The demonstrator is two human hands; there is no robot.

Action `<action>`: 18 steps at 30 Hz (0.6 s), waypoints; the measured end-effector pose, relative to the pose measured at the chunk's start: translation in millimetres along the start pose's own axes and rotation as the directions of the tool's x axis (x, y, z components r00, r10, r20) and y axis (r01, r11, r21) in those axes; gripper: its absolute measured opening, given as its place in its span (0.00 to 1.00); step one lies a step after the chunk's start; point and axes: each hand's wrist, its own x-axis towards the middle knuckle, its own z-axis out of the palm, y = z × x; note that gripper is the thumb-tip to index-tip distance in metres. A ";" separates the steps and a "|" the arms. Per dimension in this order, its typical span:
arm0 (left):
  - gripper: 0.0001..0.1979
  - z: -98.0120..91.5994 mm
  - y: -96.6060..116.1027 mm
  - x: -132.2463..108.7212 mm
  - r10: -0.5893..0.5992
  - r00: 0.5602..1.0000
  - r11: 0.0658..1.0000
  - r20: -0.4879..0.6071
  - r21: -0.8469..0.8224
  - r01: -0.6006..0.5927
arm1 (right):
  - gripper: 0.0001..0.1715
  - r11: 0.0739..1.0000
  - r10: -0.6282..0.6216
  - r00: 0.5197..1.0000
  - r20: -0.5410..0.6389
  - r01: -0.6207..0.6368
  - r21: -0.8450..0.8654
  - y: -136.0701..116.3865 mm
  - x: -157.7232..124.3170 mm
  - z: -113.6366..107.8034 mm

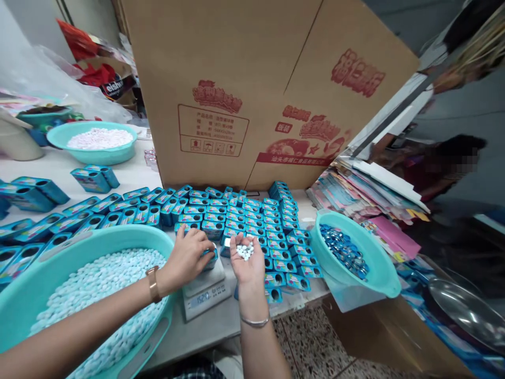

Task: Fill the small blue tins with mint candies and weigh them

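Note:
My left hand [191, 258], with a gold-coloured bracelet on its wrist, has its fingers closed round a small blue box [211, 261] on a white digital scale [209, 300]. The hand covers most of that box. My right hand [251, 266] is palm up and cupped just to the right of the scale, holding a small heap of white candies [245, 250]. Under my left forearm is a large turquoise basin [79, 250] of pale blue and white candies [114, 279]. Rows of blue boxes [234, 217] with round openings stand in front of both hands.
A big cardboard carton [252, 105] stands behind the boxes. At right, a turquoise basin [357, 252] holds shiny blue pieces beside stacked printed cards [355, 192]. Another basin [92, 155] of pale candies stands back left. A person [437, 163] is at far right.

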 end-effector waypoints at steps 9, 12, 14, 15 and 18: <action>0.14 1.2 0.4 -18.3 -0.077 0.981 0.996 0.177 0.058 0.068 | 0.14 0.994 -0.011 0.993 -0.120 -0.003 -0.113 -17.5 -6.8 -0.5; 0.16 -51.7 -28.4 -21.1 -0.206 0.978 0.976 0.033 0.079 0.203 | 0.15 0.987 -0.031 0.983 -0.181 0.002 -0.159 -17.8 -0.5 1.4; 0.20 -103.5 -61.7 -29.2 -0.324 0.942 0.931 -0.089 0.146 0.334 | 0.17 0.986 -0.049 0.976 -0.212 0.013 -0.168 -14.7 3.9 5.8; 0.22 -130.6 -81.9 -35.6 -0.377 0.915 0.900 -0.145 0.176 0.399 | 0.18 0.984 -0.064 0.974 -0.218 0.025 -0.176 -12.3 5.2 8.1; 0.23 -199.9 -151.8 -58.1 -0.510 0.821 0.790 -0.259 0.237 0.565 | 0.18 0.974 -0.123 0.966 -0.228 0.074 -0.212 -3.7 7.5 13.2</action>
